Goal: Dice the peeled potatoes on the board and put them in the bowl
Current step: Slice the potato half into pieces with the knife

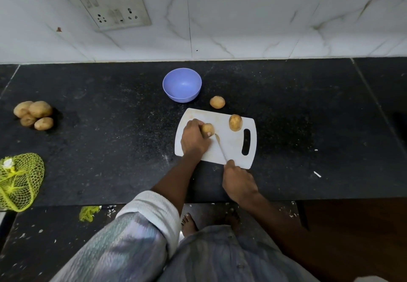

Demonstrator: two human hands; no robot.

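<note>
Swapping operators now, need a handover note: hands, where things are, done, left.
Left hand holds a potato down on the white board. Right hand grips the knife, its blade on the board beside that potato.
A second potato sits on the board, a third on the counter by the blue bowl, four more far left.
Done: no dice visible; bowl empty.
Left: dice the potatoes and fill the bowl.

Black speckled stone countertop (88, 149) spans the frame, seams visible near both ends. Behind it, white marble-veined wall tiles (264, 21) with vertical grout lines. Grimy switch-and-socket plate (105, 2) set in the wall above the countertop's left half. Below the countertop's front edge, dark floor (44, 237) scattered with pale flecks. Lighting dim, even.
</note>
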